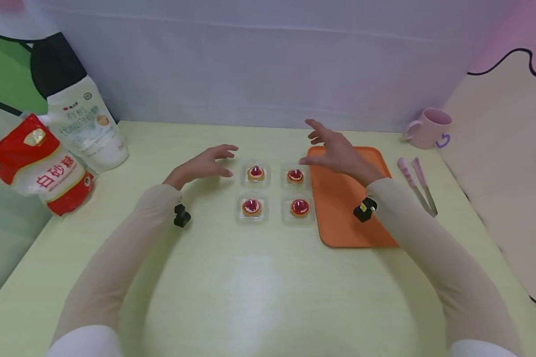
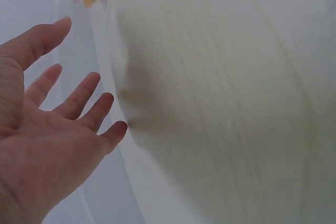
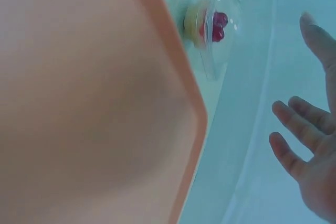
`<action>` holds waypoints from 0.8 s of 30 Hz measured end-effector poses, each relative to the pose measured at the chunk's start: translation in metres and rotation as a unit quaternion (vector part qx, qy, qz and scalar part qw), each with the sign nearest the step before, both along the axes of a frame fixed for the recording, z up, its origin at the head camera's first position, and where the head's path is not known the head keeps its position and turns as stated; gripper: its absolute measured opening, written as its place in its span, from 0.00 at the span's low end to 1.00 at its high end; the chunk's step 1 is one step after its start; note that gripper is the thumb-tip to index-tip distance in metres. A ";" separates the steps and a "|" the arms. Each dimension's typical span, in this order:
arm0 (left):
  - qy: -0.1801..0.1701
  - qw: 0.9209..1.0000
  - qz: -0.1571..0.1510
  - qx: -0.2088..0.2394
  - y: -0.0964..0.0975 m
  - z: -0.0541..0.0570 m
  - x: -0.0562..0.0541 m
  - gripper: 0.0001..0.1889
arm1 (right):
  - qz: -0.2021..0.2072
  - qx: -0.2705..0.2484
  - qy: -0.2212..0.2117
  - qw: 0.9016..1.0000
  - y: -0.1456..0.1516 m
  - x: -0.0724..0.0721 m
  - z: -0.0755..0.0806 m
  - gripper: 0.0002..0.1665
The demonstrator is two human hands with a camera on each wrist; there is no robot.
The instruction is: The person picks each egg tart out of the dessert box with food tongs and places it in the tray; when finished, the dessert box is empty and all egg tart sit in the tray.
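**The left hand [image 1: 203,163] and the right hand [image 1: 337,151] are held loose and apart**

The fingers of both hands are spread and bent a little, and nothing is gripped. Four small round cakes [image 1: 300,208] are set between the hands, two in front and two behind. Each is topped with something shiny and red, and the tops are pointed straight up; being round, they are as wide one way as the other. Each cake is kept in a clear, hard, squarish box [image 1: 251,219]. A smooth orange tray [image 1: 339,218] with round corners is placed just beside the right boxes, its long side run from front to back, under the right hand. Farther right, the tongs [image 1: 422,177] are laid with pink handles back and metal tips forward. A pink mug [image 1: 429,131] is seen behind them. At the far left, a shiny red-and-white bag [image 1: 44,166] is seen.
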State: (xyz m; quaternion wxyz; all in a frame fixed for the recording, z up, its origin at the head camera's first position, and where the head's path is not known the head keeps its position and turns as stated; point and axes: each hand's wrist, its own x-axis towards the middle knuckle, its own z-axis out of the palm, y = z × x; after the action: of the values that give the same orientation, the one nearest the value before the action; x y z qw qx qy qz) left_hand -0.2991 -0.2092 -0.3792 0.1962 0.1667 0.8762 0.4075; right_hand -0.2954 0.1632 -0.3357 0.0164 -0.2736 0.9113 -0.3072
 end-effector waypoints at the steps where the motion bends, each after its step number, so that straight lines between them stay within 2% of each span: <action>1: 0.000 1.000 -0.003 0.002 0.002 -0.003 -0.001 0.40 | 0.007 0.007 -0.004 1.000 -0.006 -0.002 -0.001 0.59; 7: 0.013 1.000 -0.020 -0.002 0.007 -0.018 -0.005 0.40 | 0.060 0.064 -0.025 0.996 -0.043 -0.009 -0.007 0.53; 11: 0.027 0.999 -0.025 -0.002 0.009 -0.022 -0.005 0.42 | 0.089 0.092 -0.039 0.991 -0.065 -0.011 -0.012 0.49; 15: 0.033 0.999 -0.028 -0.012 0.013 -0.025 -0.003 0.44 | 0.106 0.112 -0.059 0.986 -0.084 -0.011 -0.016 0.47; 24: 0.051 0.997 -0.037 -0.035 0.020 -0.024 -0.001 0.45 | 0.119 0.150 -0.051 0.980 -0.104 -0.014 -0.021 0.49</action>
State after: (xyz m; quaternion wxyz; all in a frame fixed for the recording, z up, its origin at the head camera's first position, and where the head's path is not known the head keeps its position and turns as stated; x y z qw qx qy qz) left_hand -0.3001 -0.1896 -0.4028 0.1718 0.2125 0.8922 0.3597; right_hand -0.3093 0.0593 -0.3567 0.1401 -0.3585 0.9060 -0.1761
